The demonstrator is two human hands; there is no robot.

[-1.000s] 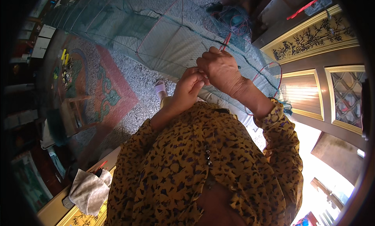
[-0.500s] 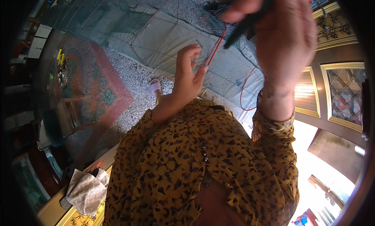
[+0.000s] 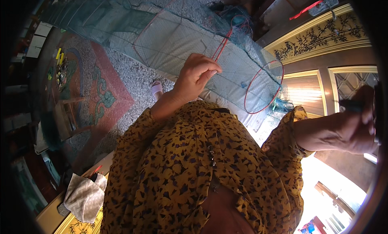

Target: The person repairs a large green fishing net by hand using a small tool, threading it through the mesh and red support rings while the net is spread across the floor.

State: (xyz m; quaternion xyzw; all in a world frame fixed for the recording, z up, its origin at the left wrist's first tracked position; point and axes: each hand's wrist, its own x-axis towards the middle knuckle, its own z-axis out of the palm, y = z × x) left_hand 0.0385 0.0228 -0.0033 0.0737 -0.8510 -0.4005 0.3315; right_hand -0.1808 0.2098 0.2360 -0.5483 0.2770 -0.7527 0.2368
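The left hand (image 3: 196, 72) is raised at about the middle, in front of the long green mesh net (image 3: 157, 44). Its fingers are curled shut, with the tips of thumb and forefinger drawn together; whether a thread lies between them is too fine to tell. A doubled red cord (image 3: 221, 48) slants down across the mesh and meets the back of the curled fingers, so the exact contact is hidden.

The right hand (image 3: 347, 129) is stretched far out to the person's right, well apart from the left one, partly in shadow near the rim of the view. Its fingers are closed around a slim dark tool (image 3: 351, 106), whose tip points toward the left.

The net runs from the upper left to the right of centre, lying over a whitish cloth (image 3: 222, 101). Near its right end stands a thin red oval ring (image 3: 264, 86), with bunched teal strands (image 3: 283, 106) just beside it. A dark green heap of netting (image 3: 238, 20) lies at the cord's upper end.

Below the net, the person's foot in a pale pink slipper (image 3: 157, 88) rests on a grey speckled floor (image 3: 125, 68) inlaid with a red and green pattern. A beige patterned cloth (image 3: 85, 197) lies at the lower left.
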